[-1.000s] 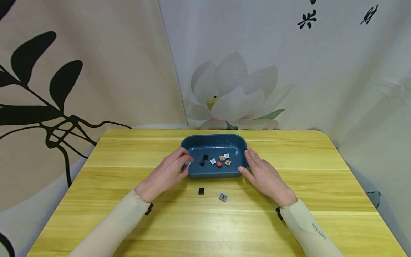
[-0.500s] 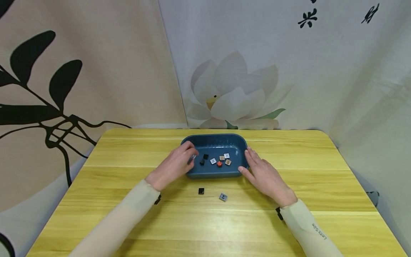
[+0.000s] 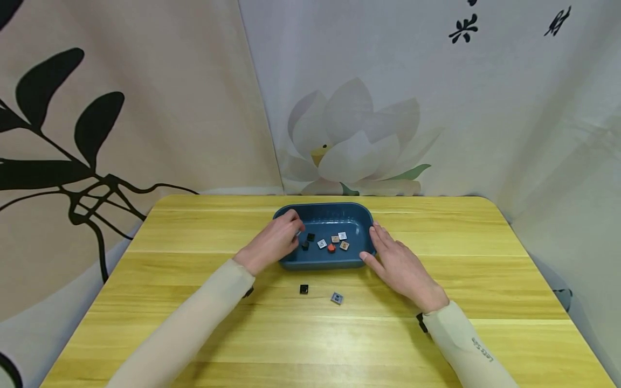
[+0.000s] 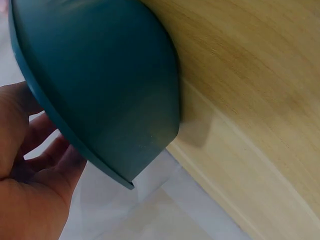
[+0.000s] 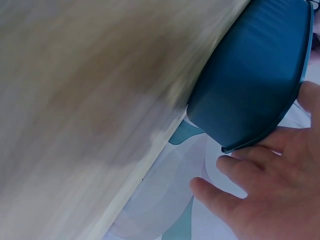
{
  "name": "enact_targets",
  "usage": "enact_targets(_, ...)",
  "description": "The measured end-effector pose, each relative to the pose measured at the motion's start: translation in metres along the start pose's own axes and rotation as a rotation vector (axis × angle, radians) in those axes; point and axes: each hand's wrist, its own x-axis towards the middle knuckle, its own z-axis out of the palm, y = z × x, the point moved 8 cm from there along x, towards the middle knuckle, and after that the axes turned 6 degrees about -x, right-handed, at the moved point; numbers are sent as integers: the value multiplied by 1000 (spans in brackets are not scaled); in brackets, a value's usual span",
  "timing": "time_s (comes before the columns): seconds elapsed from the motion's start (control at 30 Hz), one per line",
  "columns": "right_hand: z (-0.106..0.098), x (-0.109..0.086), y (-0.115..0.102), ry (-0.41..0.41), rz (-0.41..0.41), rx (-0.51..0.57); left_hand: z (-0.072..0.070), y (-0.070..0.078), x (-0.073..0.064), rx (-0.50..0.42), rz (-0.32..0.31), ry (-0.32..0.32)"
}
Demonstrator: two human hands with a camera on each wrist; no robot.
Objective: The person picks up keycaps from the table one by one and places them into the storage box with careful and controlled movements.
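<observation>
A dark blue rectangular dish (image 3: 322, 265) stands on the wooden table. My left hand (image 3: 270, 244) reaches over its left end, fingers bent inside, pinching a small white keycap-like piece (image 3: 298, 233) that the fingers mostly hide. In the left wrist view the rim of the dish (image 4: 115, 120) covers those fingertips. My right hand (image 3: 400, 264) rests on the dish's right end with straight fingers, thumb at the front corner. Inside lie several small square pieces: black (image 3: 311, 236), white (image 3: 322, 244), tan (image 3: 344, 246) and a red one (image 3: 331, 248).
In front of the dish, a black square piece (image 3: 304, 289) and a grey-blue square piece (image 3: 337, 298) lie on the table (image 3: 339, 345). Behind the table hangs a printed curtain (image 3: 359, 134) with a lotus and dark leaves.
My left hand has moved right and a little farther over the dish, carrying the white piece from the left rim inward. My right hand and the dish have stayed put.
</observation>
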Motion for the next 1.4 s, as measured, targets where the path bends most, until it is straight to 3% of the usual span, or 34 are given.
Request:
enact_targets(0.57,-1,0,-2,1,-2,6,25,-10,17,18,-63,-108)
enact_targets(0.9,-1,-1,-1,-2,13,0,32,-13,24,49,-104,-142)
enact_targets(1.27,0,-1,0,-3,11,-3,38,-15,23,52,-105,-159)
enact_targets(1.4,-1,-1,0,-4,12,-2,33,-12,21,63,-84,-133)
